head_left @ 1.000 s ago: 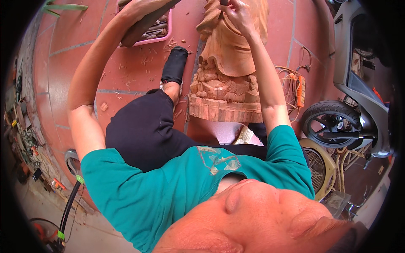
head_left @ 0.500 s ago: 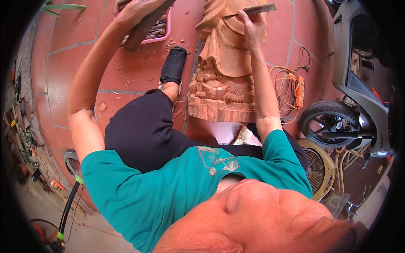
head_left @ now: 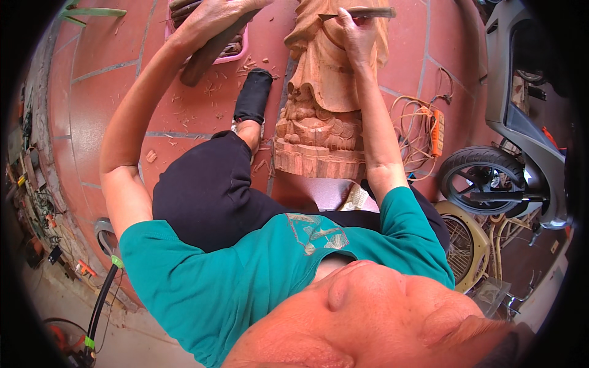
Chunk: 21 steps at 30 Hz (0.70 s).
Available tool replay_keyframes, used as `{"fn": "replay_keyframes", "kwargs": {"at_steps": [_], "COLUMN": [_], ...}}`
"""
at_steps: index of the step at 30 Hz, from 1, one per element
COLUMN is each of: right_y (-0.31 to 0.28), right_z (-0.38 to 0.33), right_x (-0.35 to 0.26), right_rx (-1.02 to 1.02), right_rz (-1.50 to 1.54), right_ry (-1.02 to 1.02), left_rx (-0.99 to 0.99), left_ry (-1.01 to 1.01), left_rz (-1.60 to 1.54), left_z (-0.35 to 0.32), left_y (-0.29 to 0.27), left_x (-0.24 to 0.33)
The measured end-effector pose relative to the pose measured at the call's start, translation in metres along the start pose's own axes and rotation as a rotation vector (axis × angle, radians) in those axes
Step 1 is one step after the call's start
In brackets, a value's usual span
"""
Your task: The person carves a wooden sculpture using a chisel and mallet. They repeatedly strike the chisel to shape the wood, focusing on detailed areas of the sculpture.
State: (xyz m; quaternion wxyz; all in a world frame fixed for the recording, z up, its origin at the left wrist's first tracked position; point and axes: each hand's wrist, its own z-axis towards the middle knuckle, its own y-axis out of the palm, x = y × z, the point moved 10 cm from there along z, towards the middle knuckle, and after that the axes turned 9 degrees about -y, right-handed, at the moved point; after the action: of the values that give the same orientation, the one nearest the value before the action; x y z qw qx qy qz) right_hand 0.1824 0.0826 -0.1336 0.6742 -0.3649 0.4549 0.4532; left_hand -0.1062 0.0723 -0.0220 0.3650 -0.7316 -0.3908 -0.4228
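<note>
The right hand pinches a chisel against the carved wooden statue standing on the tiled floor; the left hand, fingers wrapped round a wooden mallet, is raised. A glancing blow could skid the blade and gouge the carving.

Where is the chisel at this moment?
In the head view, top right of centre: the chisel lies roughly level in the right hand, its tip against the wooden statue.
</note>
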Motion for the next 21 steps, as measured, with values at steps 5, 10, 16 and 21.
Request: {"fn": "replay_keyframes", "kwargs": {"at_steps": [5,10,16,21], "right_y": [0.010,-0.001,-0.001,0.009], "right_z": [-0.008,-0.002,0.004,0.004], "right_x": [-0.006,-0.003,-0.002,0.004], "right_rx": [-0.086,-0.034,0.038,-0.020], "right_rz": [-0.055,0.144,0.238,0.150], "right_ry": [-0.017,-0.032,-0.085,-0.051], "left_rx": [-0.027,0.005,-0.034,0.079], "left_ry": [-0.020,0.146,-0.078,0.003], "left_rz": [-0.011,-0.028,-0.064,0.008], "left_z": [0.001,0.000,-0.005,-0.006], "left_y": [0.005,0.000,0.001,-0.002], "left_x": [-0.011,-0.008,-0.030,-0.054]}}
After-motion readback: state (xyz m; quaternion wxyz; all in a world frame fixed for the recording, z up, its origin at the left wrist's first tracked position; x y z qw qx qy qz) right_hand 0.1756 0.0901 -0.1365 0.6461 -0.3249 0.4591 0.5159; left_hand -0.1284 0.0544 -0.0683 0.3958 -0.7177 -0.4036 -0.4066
